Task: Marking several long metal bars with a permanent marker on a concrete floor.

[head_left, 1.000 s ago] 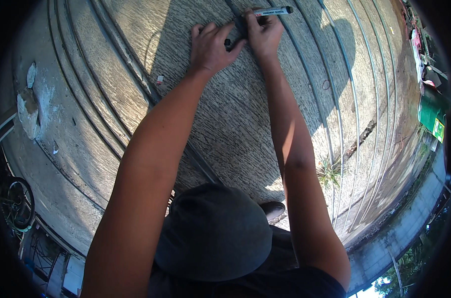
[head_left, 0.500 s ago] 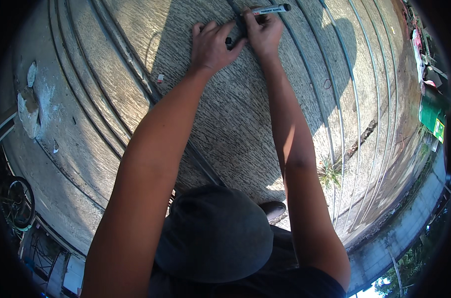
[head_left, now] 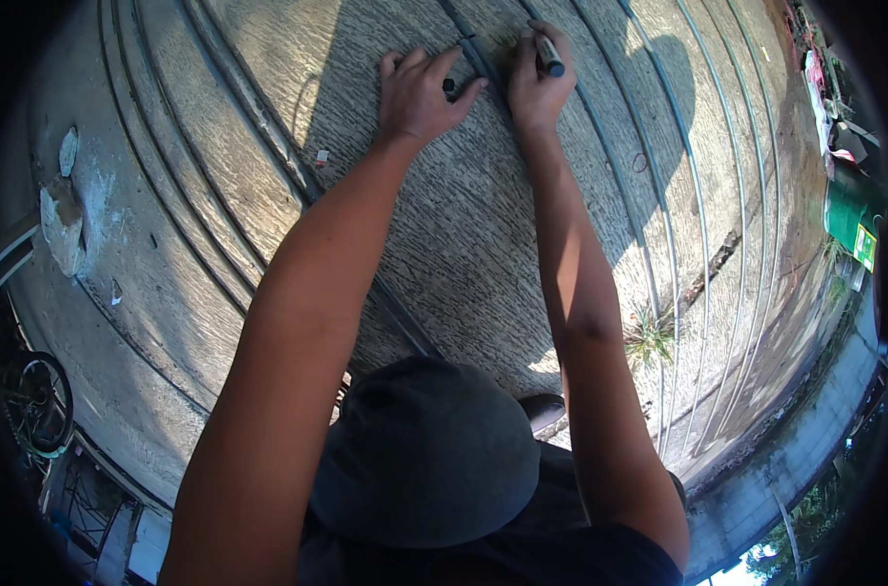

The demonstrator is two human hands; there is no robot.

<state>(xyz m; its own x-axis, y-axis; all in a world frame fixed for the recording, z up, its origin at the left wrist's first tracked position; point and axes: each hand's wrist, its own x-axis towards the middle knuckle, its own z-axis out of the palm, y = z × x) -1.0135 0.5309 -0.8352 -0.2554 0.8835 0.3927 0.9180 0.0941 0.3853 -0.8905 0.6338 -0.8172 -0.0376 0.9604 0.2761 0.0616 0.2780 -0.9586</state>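
My right hand (head_left: 540, 93) is closed around a marker pen (head_left: 551, 61), whose rounded butt end points back toward me. Its writing end is hidden by my fingers. Just left of it, a long grey metal bar (head_left: 480, 61) lies on the concrete, with a short dark line across it near my left fingertip. My left hand (head_left: 420, 96) rests beside this bar, index finger and thumb reaching to its edge. A small black cap (head_left: 449, 86) shows between that thumb and index finger, seemingly gripped in the hand; the other fingers are curled.
Several more long metal bars (head_left: 693, 161) lie roughly parallel at right, others (head_left: 258, 117) at left. A white chunk of stone (head_left: 61, 230) sits far left, a bicycle wheel (head_left: 43, 400) below it. A grass tuft (head_left: 649, 337) grows near my right elbow; a green box (head_left: 851, 215) stands far right.
My right hand has moved right, off the bar, and the marker has swung from pointing sideways to pointing back toward me. The dark line on the bar now shows. My left hand stays beside the bar.
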